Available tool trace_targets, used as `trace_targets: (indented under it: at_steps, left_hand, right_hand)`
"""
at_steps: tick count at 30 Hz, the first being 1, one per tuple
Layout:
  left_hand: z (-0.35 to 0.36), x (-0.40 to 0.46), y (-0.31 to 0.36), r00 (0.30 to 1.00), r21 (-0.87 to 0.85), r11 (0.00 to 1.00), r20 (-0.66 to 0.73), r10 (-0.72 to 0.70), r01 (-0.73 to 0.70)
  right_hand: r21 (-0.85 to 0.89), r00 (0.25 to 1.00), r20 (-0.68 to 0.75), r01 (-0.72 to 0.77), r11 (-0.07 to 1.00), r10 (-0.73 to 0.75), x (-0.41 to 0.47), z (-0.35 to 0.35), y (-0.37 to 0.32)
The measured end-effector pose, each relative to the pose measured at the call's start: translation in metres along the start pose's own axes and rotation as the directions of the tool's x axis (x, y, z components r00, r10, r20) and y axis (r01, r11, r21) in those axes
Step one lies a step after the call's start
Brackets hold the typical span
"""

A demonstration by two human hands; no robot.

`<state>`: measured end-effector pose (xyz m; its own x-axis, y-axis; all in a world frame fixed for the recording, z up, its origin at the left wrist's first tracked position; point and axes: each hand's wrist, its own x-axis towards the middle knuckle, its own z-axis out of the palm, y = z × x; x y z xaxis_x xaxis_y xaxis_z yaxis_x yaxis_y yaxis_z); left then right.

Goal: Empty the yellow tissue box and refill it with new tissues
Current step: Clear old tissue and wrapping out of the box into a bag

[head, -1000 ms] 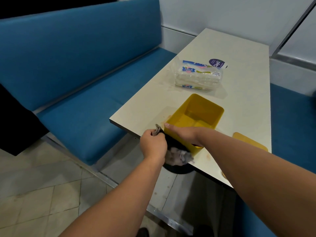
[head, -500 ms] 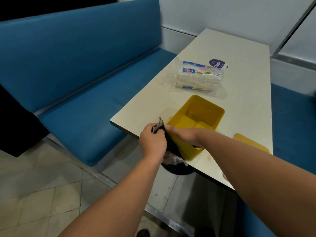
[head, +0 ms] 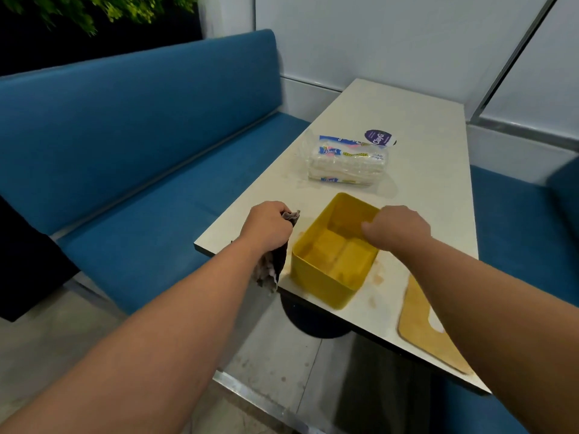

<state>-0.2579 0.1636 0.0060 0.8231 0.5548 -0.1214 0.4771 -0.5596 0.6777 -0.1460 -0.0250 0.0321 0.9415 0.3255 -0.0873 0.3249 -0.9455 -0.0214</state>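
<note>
One yellow box [head: 335, 255], lid off, w/ nothing inside, sits at the near table [head: 423, 170] edge. Left hand [head: 266, 225] clenched on one dark rag [head: 275, 264]. Right hand [head: 398, 228] over the box rim, fingers loosely curled, gripping nothing. One tissue pack [head: 346, 162] beyond, one lid [head: 429, 330] to the right.

Both bare forearms are extended forward. The left hand [head: 266, 227] is closed in a fist, knuckles up, and a dark cloth [head: 275, 261] is gripped in it. The right hand [head: 398, 228] is held palm-down, fingers loosely curled, nothing visibly grasped.
</note>
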Motion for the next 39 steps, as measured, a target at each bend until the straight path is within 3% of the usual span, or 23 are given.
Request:
trace_targets:
  at_steps: [2,5,7,11,14,19,22,30,39]
  left_hand:
    - [0.004,0.006,0.004,0.998,0.056,0.998,0.061,0.004,-0.008]
    - [0.012,0.010,0.002,0.990,0.112,0.994,0.144,-0.005,-0.011]
    - [0.015,0.007,0.000,0.981,0.076,0.997,0.193,0.007,-0.023]
    - [0.017,-0.013,0.002,0.979,-0.106,0.994,0.196,0.048,-0.028]
    - [0.023,-0.043,0.004,0.984,-0.242,0.969,0.159,0.086,-0.045]
    - [0.052,-0.100,0.014,0.972,-0.306,0.934,0.087,0.220,-0.185]
    - [0.070,-0.116,0.019,0.963,-0.316,0.925,0.095,0.251,-0.210]
    - [0.085,-0.116,0.009,0.958,-0.322,0.915,0.075,0.279,-0.241]
    - [0.090,-0.114,0.005,0.957,-0.342,0.919,0.134,0.257,-0.198]
  right_hand:
    - [-0.031,0.982,0.161,-0.091,0.995,0.094,0.000,0.002,0.013]
    - [0.270,0.894,0.420,-0.288,0.919,0.157,-0.002,0.020,0.019]
    - [0.396,0.877,0.472,-0.307,0.866,0.095,-0.003,0.028,0.018]
    - [0.341,0.937,0.345,-0.180,0.923,0.055,0.006,0.024,0.017]
    - [0.211,0.988,0.154,-0.027,0.977,-0.006,0.018,0.017,0.017]
    - [0.055,0.982,0.010,0.190,0.980,-0.191,0.042,0.017,0.000]
    - [0.016,0.959,-0.001,0.284,0.959,-0.284,0.049,0.022,-0.015]
    - [-0.028,0.934,0.047,0.355,0.935,-0.353,0.053,0.035,-0.022]
    - [0.011,0.935,0.049,0.350,0.937,-0.350,0.049,0.043,-0.022]
